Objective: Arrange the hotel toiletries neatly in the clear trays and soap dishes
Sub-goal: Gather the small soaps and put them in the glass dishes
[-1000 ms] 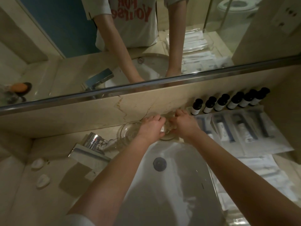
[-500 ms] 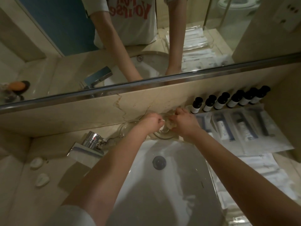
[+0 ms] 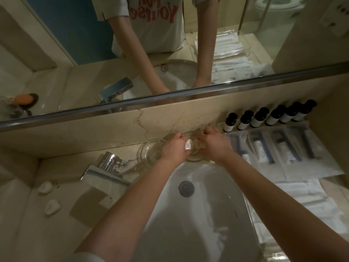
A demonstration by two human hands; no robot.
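- Head view: a small wrapped soap [image 3: 188, 147] is pinched by the left hand [image 3: 174, 147] over a clear soap dish [image 3: 192, 157].
- The dish's far side is gripped by the right hand [image 3: 214, 145].
- A second dish [image 3: 149, 150] is seen just left of the left hand.

Person, head view. Left hand [image 3: 174, 148] and right hand [image 3: 215, 146]: both bare, with no rings, watch or gloves visible. Both forearms are bare from wrist to elbow. At 7 o'clock in the frame, a pale sleeve [image 3: 83, 257] edge shows at the left elbow, short and light in tone. The mirror [image 3: 56, 72], toward 12 o'clock, reflects the torso: a white short-sleeved T-shirt [image 3: 160, 33] with loose sleeves ending above the elbow. Across its chest runs bold red rounded lettering [image 3: 154, 13] in two lines, reversed by reflection and cropped at the top edge. No cables, straps or other markings can be made out.
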